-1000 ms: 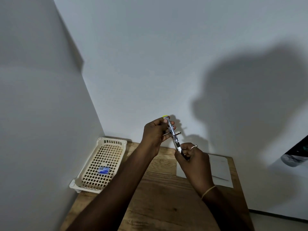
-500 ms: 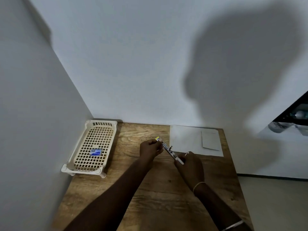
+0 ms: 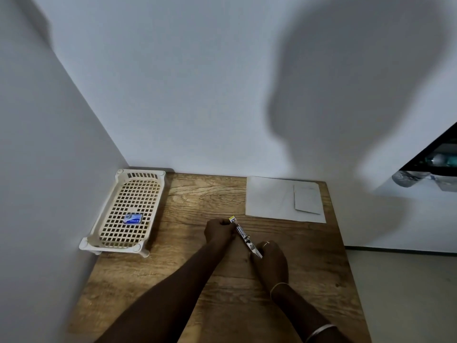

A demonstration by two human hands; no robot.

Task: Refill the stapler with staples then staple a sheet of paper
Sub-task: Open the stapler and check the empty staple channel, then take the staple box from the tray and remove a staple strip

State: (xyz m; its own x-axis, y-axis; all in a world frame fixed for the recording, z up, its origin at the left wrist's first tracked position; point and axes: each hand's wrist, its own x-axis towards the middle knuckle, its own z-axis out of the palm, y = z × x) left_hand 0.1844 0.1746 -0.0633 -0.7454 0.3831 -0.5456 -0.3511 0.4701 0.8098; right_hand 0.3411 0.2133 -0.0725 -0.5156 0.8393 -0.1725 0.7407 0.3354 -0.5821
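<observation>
Left fingertips (image 3: 229,223) pinched on the far, yellow-tipped end of the stapler (image 3: 244,237), left hand (image 3: 218,230) curled around that end; right fingers (image 3: 265,245) closed over the near end, right hand (image 3: 270,262) clenched on it with a ring showing on one finger and a thin band at the wrist. Held between both hands as a slim metal strip, angled from upper left to lower right, low over the wooden table (image 3: 197,194) near its middle – whether touching the wood cannot be told. Too small and blurred to say whether opened or loaded. Both forearms reaching in from the bottom edge, bare, a second band higher on the right arm. Beyond the hands, toward the back right of the table, a white sheet of paper (image 3: 269,199) lying flat against the wall side, with a smaller folded piece (image 3: 306,199) on its right part – well apart from the stapler. At the far left, against the side wall, a cream lattice tray (image 3: 158,179) on short feet, holding a small blue staple box (image 3: 133,218) toward its near half. A large shadow of a head and shoulders cast on the pale back wall (image 3: 197,95)
</observation>
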